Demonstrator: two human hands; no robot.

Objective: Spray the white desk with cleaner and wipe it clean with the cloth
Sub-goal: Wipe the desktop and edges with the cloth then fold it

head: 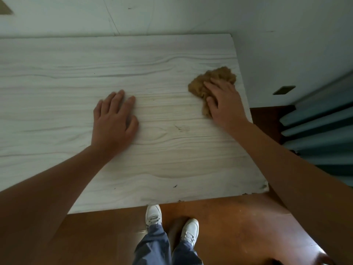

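**Cloth at the desk's right edge, both hands down**

On the white wood-grain desk top (76, 77), near its right edge, sits the bunched tan fluffy cloth (212, 81), and the right hand (224, 104) is pressed flat on top of it, fingers (210, 86) spread w/ the thumb along the cloth's near side. Can't tell if the fingers actually grip the fabric or just pin it down; palm-on-cloth is what shows. Left hand (112, 119) lies flat on bare desk approx. centre, palm down, fingers together and pointing away, holding nothing, well apart from the cloth. Between the two hands, a small cluster of short dark scratch marks (182, 128) on the surface, plus a dark fleck (175, 186) closer to the front edge. Front right corner of the desk looks chipped. Below the desk: brown wooden floor (238, 226), white sneakers (153, 215) and blue trouser legs (152, 245). Off to the right, teal pleated fabric (321, 131) against the pale wall (286, 35).
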